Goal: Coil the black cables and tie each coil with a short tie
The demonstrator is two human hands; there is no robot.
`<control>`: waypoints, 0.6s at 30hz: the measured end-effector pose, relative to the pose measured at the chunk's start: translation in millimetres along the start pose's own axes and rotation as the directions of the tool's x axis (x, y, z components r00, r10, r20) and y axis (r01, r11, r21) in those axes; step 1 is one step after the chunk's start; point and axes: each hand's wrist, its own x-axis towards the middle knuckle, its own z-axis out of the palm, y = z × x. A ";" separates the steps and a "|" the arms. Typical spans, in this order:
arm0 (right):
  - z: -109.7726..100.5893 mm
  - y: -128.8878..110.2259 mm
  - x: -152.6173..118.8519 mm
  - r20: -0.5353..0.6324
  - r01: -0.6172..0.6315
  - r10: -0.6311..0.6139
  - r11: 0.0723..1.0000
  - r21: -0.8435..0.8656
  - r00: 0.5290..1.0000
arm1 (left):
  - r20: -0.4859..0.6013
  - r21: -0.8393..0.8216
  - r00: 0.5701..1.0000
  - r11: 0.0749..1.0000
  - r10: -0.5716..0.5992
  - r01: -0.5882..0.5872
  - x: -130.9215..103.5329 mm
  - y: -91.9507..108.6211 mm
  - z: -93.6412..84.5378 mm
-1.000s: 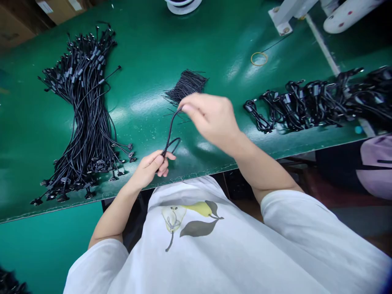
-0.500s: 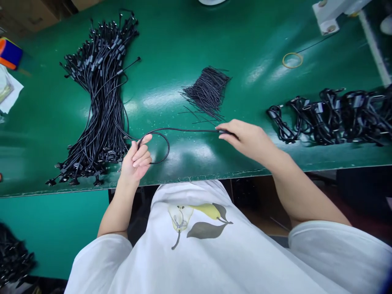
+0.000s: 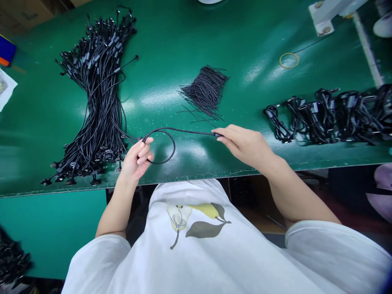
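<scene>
A thin black cable [image 3: 186, 131] stretches between my two hands above the green table's front edge. My left hand [image 3: 140, 157] is closed on it near one end, and a loop of the cable curves out to the right of the fingers. My right hand [image 3: 241, 143] pinches the cable's other end, where a dark thicker part shows at the fingertips. Left of my left hand lies a large bundle of straight black cables [image 3: 102, 94]. Beyond my hands is a pile of short black ties [image 3: 208, 90].
Several coiled black cables [image 3: 330, 116] lie in a row on the right. A yellow ring [image 3: 289, 60] and a white bracket [image 3: 324, 18] are at the back right. White paper [image 3: 6, 87] lies at the far left. More black cables [image 3: 14, 257] are at the lower left.
My right hand has shifted slightly left, toward my left hand. The cable loop by my left hand has grown a little wider. The whole view has shifted slightly.
</scene>
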 end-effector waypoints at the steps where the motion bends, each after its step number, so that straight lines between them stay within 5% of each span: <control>1: 1.0 0.2 0.0 -0.001 0.000 0.000 1.000 0.004 1.000 | 0.007 0.005 1.000 1.000 -0.006 0.006 -0.7 0.4 0.3; 6: 2.7 0.9 0.2 0.008 -0.017 0.017 1.000 0.012 1.000 | 0.043 0.103 0.995 0.991 -0.085 0.080 -3.6 -0.8 2.1; 10: 1.5 5.0 0.3 -0.001 -0.032 0.032 0.999 0.011 1.000 | 0.045 0.187 0.999 0.982 -0.026 0.017 -3.2 -3.0 -0.5; 18: -1.1 17.5 -6.5 -0.041 -0.064 0.062 0.997 -0.033 0.997 | 0.073 0.060 0.997 0.998 -0.032 0.027 -1.4 -4.2 -9.6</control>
